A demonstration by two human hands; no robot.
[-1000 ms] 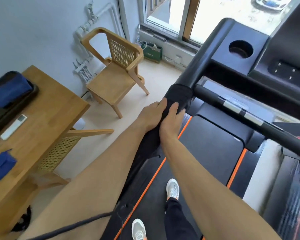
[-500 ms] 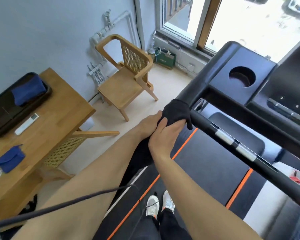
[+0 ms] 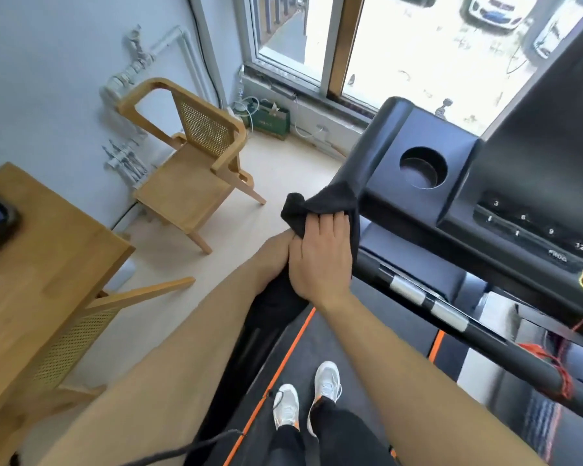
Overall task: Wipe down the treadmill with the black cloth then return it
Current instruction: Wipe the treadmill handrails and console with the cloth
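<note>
On the treadmill (image 3: 418, 136) in front of me, the black console panel (image 3: 535, 230) at its right side carries pale key numbers: I can read 3, 8, 9, 1 and 12, and one more mark at the left end of the lower row is too blurred to make out. Below the 12, near the panel's lower edge, stands a small word that looks like PROG, though it is smeared.

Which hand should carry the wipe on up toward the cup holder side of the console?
Right. The right hand lies flat on the black cloth, pressing it on the rail just below the cup holder. The left hand sits mostly hidden beneath it, probably only steadying.
</note>
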